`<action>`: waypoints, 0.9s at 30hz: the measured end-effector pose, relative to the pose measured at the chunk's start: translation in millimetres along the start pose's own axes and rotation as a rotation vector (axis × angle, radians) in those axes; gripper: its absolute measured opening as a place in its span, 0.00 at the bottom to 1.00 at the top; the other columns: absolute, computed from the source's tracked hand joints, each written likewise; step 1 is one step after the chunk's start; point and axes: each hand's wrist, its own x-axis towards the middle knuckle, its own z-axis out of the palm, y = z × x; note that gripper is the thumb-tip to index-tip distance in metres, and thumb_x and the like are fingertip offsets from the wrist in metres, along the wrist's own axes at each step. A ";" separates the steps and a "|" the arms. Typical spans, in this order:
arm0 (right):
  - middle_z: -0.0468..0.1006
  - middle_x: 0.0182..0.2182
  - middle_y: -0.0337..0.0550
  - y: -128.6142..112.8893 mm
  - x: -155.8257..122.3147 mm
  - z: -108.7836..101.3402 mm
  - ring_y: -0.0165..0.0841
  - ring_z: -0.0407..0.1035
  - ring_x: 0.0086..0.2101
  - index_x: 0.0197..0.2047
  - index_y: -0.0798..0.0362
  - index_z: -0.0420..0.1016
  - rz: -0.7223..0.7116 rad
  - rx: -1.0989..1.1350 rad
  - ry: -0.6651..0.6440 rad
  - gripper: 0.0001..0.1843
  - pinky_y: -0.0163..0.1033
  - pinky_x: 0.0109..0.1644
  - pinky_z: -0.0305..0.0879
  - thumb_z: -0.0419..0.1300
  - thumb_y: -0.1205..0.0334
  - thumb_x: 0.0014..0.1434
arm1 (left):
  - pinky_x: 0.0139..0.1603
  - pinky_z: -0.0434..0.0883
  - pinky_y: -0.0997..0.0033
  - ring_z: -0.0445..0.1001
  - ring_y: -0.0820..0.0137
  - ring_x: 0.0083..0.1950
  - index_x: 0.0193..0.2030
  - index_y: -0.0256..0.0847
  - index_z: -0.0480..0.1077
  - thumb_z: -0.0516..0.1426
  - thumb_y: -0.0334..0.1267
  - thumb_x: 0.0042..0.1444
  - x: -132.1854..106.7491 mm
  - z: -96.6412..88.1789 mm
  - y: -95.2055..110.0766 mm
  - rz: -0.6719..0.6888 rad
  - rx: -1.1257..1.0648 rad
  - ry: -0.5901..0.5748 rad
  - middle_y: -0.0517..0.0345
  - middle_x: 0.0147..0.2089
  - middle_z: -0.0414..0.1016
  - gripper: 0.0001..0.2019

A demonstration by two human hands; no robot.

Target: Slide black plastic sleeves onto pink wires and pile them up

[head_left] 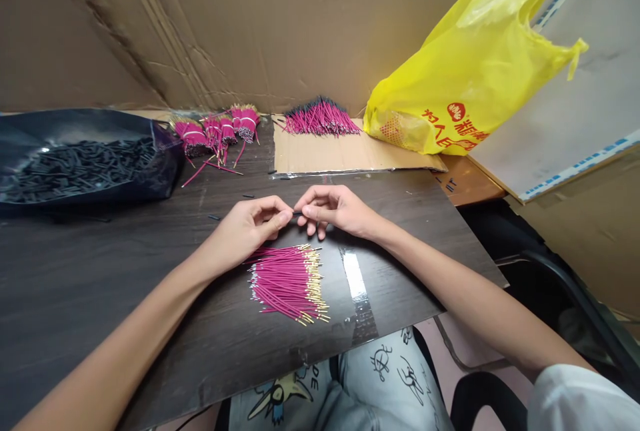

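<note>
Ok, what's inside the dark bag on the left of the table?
Many small black pieces lie heaped in the dark bag. Only the heap's top shows; anything underneath, or hidden by the bag's front wall, can't be seen.

- Mid-table [150, 238], the left hand [253, 223] and right hand [337, 210] meet, pinching a small black tube [297, 214].
- Just nearer lie loose pink wires [285, 281].
- Far left, a dark bag [169, 166] holds black pieces [90, 168]; tied bundles [220, 130] sit beside it.
- Far right, a yellow bag [445, 64] leans over cardboard [320, 154].
</note>
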 end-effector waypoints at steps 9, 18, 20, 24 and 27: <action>0.80 0.39 0.45 -7.7 -1.4 -0.3 0.31 0.77 0.34 0.47 0.55 0.72 -0.005 0.119 -0.051 0.21 0.34 0.32 0.73 0.67 0.47 0.63 | 0.30 0.60 0.73 0.61 0.73 0.28 0.35 0.37 0.71 0.64 0.52 0.61 -0.5 2.7 8.3 0.051 -0.087 0.002 0.61 0.27 0.65 0.18; 0.70 0.27 0.33 -4.4 0.5 9.0 0.24 0.62 0.24 0.42 0.53 0.71 -0.174 -0.012 0.060 0.22 0.31 0.23 0.59 0.73 0.50 0.56 | 0.33 0.61 0.72 0.63 0.71 0.32 0.33 0.39 0.69 0.60 0.50 0.66 -1.6 6.0 8.5 0.072 -0.028 -0.003 0.61 0.29 0.66 0.17; 0.71 0.27 0.33 -6.7 0.2 11.0 0.24 0.62 0.24 0.41 0.53 0.71 -0.183 -0.035 0.076 0.22 0.31 0.24 0.59 0.73 0.48 0.55 | 0.32 0.59 0.72 0.62 0.72 0.31 0.33 0.39 0.69 0.60 0.50 0.67 -2.7 6.2 9.5 0.059 -0.035 -0.012 0.61 0.29 0.65 0.17; 0.70 0.26 0.33 -11.6 -1.2 12.5 0.24 0.62 0.24 0.40 0.53 0.72 -0.160 -0.071 0.084 0.22 0.32 0.25 0.60 0.72 0.46 0.56 | 0.38 0.61 0.72 0.65 0.71 0.35 0.34 0.39 0.72 0.61 0.48 0.66 -3.5 5.1 9.6 0.065 -0.077 -0.023 0.61 0.32 0.68 0.15; 0.71 0.25 0.33 -14.1 -1.7 13.6 0.24 0.62 0.23 0.40 0.54 0.72 -0.155 -0.049 0.061 0.22 0.32 0.26 0.60 0.73 0.46 0.55 | 0.43 0.63 0.72 0.67 0.71 0.39 0.33 0.39 0.73 0.62 0.45 0.66 -3.4 2.2 9.1 0.099 -0.127 -0.051 0.60 0.36 0.69 0.13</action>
